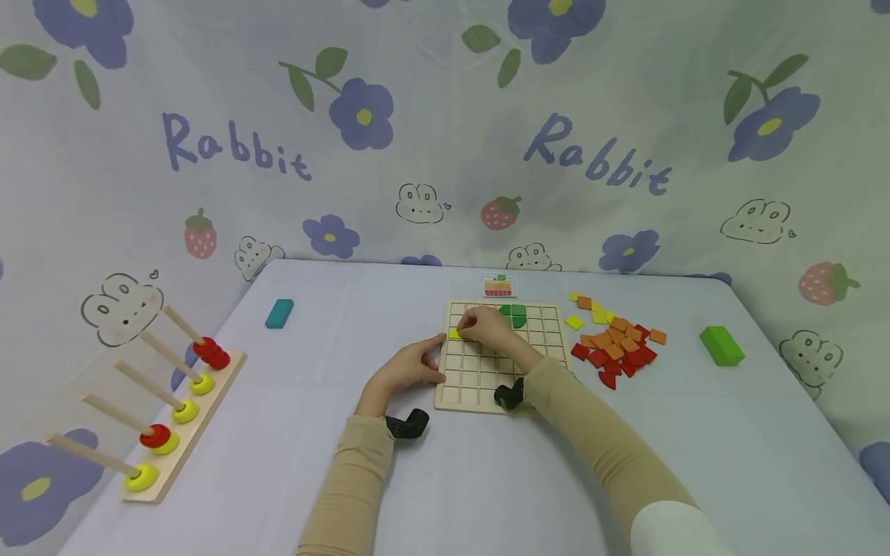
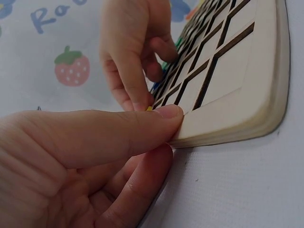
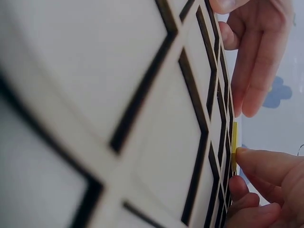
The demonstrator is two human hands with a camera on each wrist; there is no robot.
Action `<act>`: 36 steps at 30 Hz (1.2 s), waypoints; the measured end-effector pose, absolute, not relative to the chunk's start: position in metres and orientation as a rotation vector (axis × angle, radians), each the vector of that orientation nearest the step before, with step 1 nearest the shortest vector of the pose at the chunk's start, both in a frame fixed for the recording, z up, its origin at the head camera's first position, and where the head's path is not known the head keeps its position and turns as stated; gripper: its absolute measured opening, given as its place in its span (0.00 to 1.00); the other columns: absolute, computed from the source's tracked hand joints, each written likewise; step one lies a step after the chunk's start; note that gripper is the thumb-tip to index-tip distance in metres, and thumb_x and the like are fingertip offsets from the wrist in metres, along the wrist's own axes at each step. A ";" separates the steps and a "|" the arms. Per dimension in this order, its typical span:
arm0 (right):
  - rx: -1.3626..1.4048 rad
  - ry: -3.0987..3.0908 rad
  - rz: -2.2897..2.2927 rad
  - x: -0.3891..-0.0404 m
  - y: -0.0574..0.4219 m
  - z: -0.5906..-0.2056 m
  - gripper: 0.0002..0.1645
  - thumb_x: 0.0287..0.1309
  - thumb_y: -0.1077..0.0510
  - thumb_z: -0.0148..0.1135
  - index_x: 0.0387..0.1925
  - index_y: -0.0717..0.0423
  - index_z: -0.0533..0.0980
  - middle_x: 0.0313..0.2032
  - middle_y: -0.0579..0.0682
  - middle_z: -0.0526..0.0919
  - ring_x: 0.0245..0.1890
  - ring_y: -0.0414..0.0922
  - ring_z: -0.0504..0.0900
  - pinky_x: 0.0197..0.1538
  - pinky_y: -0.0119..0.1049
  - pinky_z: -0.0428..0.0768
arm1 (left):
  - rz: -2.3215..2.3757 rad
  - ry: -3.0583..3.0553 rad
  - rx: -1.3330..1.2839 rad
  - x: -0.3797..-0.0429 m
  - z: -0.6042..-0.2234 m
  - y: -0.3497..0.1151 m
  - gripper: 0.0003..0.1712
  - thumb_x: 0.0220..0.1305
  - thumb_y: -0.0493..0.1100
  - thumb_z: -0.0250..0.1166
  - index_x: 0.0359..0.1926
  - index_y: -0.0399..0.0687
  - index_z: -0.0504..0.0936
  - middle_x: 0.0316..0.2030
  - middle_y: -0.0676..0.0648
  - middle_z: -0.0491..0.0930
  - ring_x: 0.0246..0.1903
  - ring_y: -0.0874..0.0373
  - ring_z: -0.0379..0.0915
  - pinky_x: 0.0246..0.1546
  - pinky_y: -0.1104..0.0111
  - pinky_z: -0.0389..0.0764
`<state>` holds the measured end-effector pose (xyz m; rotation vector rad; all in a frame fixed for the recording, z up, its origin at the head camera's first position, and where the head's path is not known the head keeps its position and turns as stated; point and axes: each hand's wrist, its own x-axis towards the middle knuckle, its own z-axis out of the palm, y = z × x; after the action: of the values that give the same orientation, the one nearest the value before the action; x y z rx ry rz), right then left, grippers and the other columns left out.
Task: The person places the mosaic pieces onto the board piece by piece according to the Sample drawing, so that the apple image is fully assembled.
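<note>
A pale wooden grid board (image 1: pixel 473 390) lies mid-table, its squares marked off by dark grooves. My left hand (image 1: pixel 406 367) holds its left edge, the thumb (image 2: pixel 164 112) on the rim and a curled finger against the side in the left wrist view. Over the board's upper left reaches my right hand (image 1: pixel 492 328), fingertips pinching a yellow square tile (image 1: pixel 454 334) at a left-column square. In the right wrist view, the thumb presses on this yellow tile (image 3: pixel 234 137), flat against the board. Green pieces (image 1: pixel 515 313) sit in the board's top rows.
Right of the board lies a loose pile of red, orange and yellow tiles (image 1: pixel 615 344). A small picture card (image 1: pixel 499 285) is behind the board. Farther out are a green block (image 1: pixel 721 346), a teal block (image 1: pixel 280 313) and a peg rack with rings (image 1: pixel 182 436) at the left.
</note>
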<state>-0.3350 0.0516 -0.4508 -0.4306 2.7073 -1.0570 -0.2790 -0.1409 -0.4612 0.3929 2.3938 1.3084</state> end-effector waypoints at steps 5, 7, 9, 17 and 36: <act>-0.420 2.706 -1.069 -0.334 0.051 -0.450 0.04 0.54 0.58 0.64 0.29 0.54 0.79 0.29 0.47 0.79 0.30 0.42 0.73 0.37 0.34 0.69 | 1.320 2.388 0.385 -0.279 -0.461 -0.140 0.48 0.46 0.34 0.71 0.69 0.46 0.59 0.26 0.48 0.73 0.25 0.59 0.67 0.30 0.70 0.69; -0.414 2.682 -1.091 -0.333 0.053 -0.451 0.04 0.54 0.57 0.64 0.29 0.54 0.79 0.30 0.47 0.79 0.30 0.42 0.72 0.36 0.34 0.69 | 1.320 2.388 0.381 -0.278 -0.461 -0.140 0.48 0.46 0.34 0.71 0.69 0.45 0.59 0.26 0.48 0.73 0.25 0.58 0.67 0.29 0.70 0.69; -0.385 2.632 -1.152 -0.332 0.057 -0.451 0.05 0.55 0.56 0.64 0.31 0.54 0.79 0.31 0.48 0.78 0.31 0.43 0.72 0.35 0.34 0.70 | 1.316 2.389 0.378 -0.278 -0.463 -0.140 0.48 0.46 0.34 0.71 0.69 0.45 0.59 0.26 0.48 0.73 0.25 0.59 0.67 0.29 0.70 0.69; -0.206 2.570 -1.362 -0.327 0.109 -0.439 0.11 0.58 0.54 0.61 0.40 0.54 0.78 0.42 0.52 0.77 0.39 0.48 0.73 0.40 0.40 0.72 | 1.307 2.398 0.342 -0.277 -0.463 -0.139 0.48 0.46 0.34 0.71 0.68 0.46 0.59 0.26 0.47 0.73 0.26 0.58 0.66 0.29 0.70 0.69; 0.280 2.655 -1.345 -0.319 0.228 -0.445 0.23 0.57 0.57 0.60 0.53 0.64 0.72 0.51 0.62 0.72 0.43 0.50 0.70 0.42 0.36 0.72 | 1.290 2.412 0.317 -0.279 -0.461 -0.138 0.48 0.46 0.34 0.71 0.69 0.48 0.59 0.27 0.47 0.73 0.26 0.57 0.66 0.28 0.69 0.69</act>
<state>-0.3188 0.2280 -0.4453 0.2798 2.6551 -1.3452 -0.2792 -0.1376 -0.4607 0.3168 2.4120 1.2904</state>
